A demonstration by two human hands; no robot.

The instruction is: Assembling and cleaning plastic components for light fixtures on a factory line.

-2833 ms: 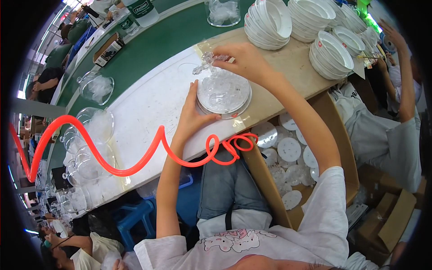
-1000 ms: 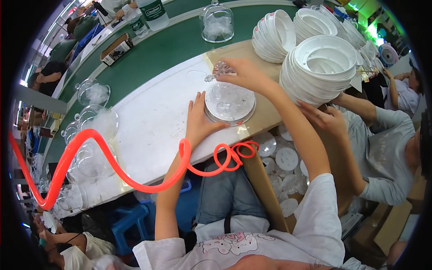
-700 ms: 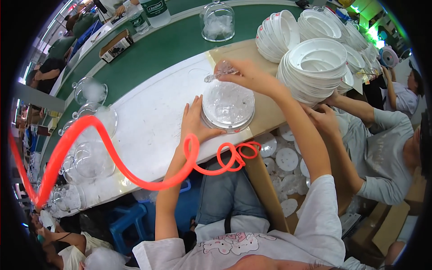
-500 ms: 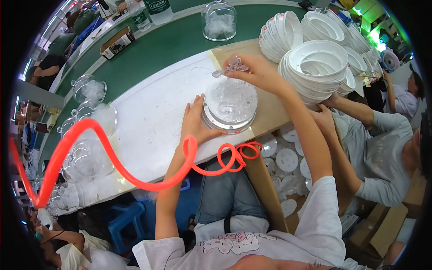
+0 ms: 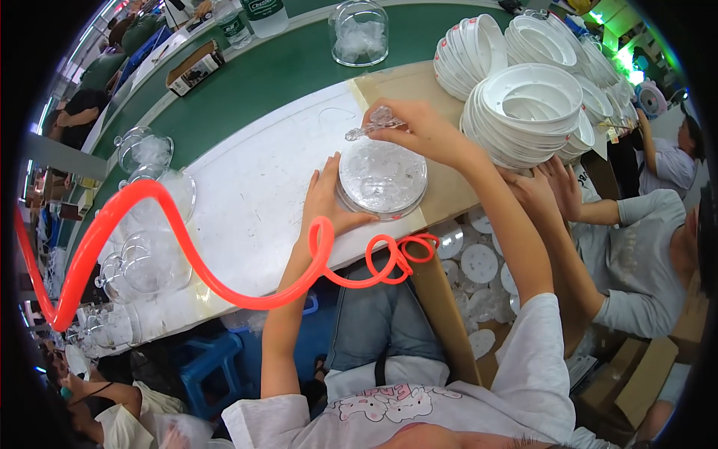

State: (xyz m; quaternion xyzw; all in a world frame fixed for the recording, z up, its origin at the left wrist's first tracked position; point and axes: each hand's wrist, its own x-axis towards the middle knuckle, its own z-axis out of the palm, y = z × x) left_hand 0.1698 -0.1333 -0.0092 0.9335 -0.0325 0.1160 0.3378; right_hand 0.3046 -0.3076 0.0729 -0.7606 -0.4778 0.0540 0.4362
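A round white base (image 5: 389, 215) with a clear plastic disc (image 5: 383, 176) on top sits on the table before me. My left hand (image 5: 326, 200) curves round the left side of the base, its fingers stretched and the thumb along the near rim, holding it. Over the far edge of the disc, my right hand (image 5: 415, 129) is closed in a pinch on a clear, knobbly plastic piece (image 5: 381, 120). Part of that piece is hidden by my fingers, so its exact shape cannot be told.
A red coiled hose (image 5: 247, 299) crosses the front of the view. Stacked white rings (image 5: 516, 120) stand at right beside a co-worker's hands (image 5: 542, 187). Clear domes (image 5: 153, 262) line the left; another dome (image 5: 359, 37) stands behind. A carton (image 5: 437, 299) holds round discs.
My right hand has shifted slightly left and down with the clear piece. The clear disc now lies flatter over the base. The co-worker's hands have moved beside the white stack.
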